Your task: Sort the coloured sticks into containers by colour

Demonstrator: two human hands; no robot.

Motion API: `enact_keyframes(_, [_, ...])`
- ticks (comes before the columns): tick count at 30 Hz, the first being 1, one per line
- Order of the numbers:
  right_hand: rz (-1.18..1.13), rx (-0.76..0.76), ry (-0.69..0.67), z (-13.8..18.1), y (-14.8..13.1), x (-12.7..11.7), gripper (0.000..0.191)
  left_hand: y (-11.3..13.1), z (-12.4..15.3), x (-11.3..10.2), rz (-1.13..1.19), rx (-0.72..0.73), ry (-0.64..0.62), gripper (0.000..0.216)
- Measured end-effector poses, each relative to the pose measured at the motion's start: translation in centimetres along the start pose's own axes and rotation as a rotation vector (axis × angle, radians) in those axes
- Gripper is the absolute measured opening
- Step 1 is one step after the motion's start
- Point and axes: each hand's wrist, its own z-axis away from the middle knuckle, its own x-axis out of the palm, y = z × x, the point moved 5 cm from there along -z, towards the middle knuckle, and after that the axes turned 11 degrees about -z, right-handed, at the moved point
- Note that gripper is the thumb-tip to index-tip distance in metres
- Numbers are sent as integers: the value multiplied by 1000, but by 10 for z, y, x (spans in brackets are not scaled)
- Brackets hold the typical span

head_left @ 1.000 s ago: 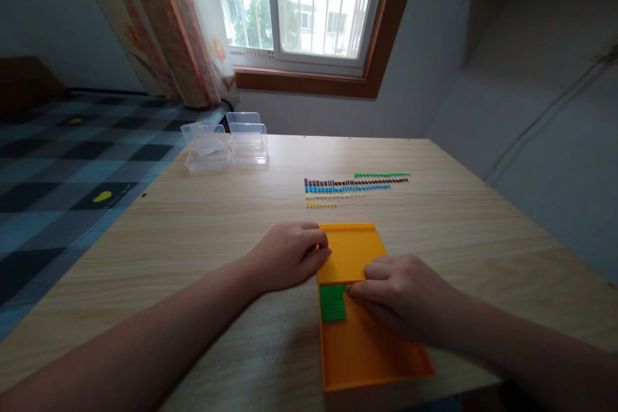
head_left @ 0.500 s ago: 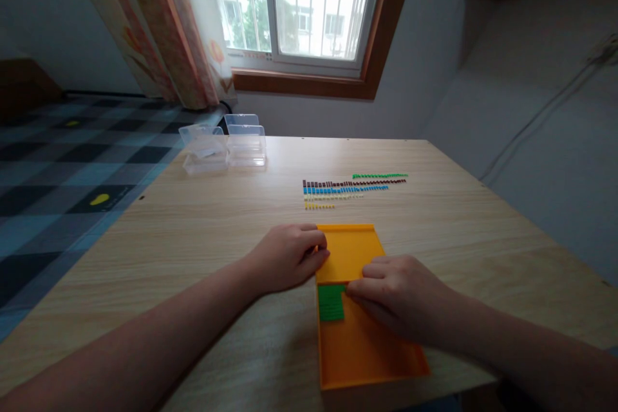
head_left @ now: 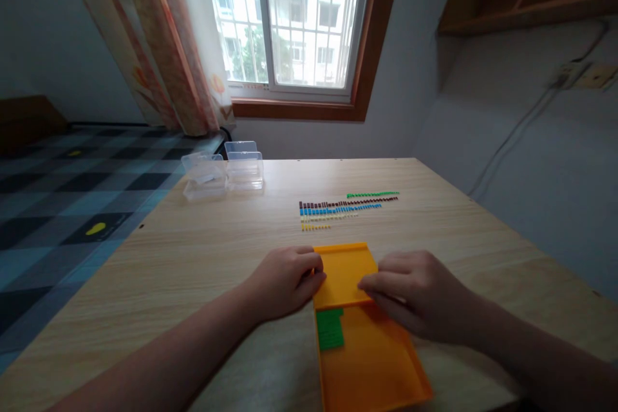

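An orange tray (head_left: pixel 371 367) lies on the wooden table (head_left: pixel 203 257) in front of me, with a flat orange lid (head_left: pixel 342 270) over its far half. A green patch of small bricks (head_left: pixel 330 328) sits inside at the tray's left wall. My left hand (head_left: pixel 284 280) grips the lid's left edge, fingers curled. My right hand (head_left: pixel 420 296) rests on the lid's near right corner, fingers together and pressed on it. Beyond the tray lie rows of tiny bricks (head_left: pixel 345 208) in green, brown, blue, white and yellow.
Two clear plastic boxes (head_left: pixel 224 170) stand at the table's far left corner. A checked bed cover (head_left: pixel 62 206) spreads to the left, a curtain (head_left: pixel 164 45) and a window (head_left: pixel 290 19) lie behind, and a grey wall (head_left: pixel 555 161) runs along the table's right side.
The view has tilted up, so everything sits lower in the picture. My right hand has moved from beside the green bricks up onto the lid's near right corner. The left hand keeps its hold.
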Motion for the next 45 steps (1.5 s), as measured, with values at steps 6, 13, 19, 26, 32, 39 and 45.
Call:
enact_keyframes(6, [213,248,146,-53,72,-61,21,-1,0,-1,0,-2,16,19])
enact_keyframes(13, [325,510,55,-117,172,-47,19,-2,1,-2,3,-6,42,17])
enact_keyframes(19, [310,583,41,-120,208,-23,20,-3,2,-2,13,-23,46,17])
enact_keyframes(26, [272,588,19,-106,224,-14,19,-5,1,-1,19,-50,56,17])
enact_keyframes(32, [247,550,30,-106,221,-11,17,-5,1,-1,27,-57,51,18])
enact_keyframes(39, [225,507,55,-111,212,-10,12,-4,1,-1,21,-51,47,16])
enact_keyframes(45, [144,405,85,-116,169,-50,17,-5,1,1,20,-32,40,16])
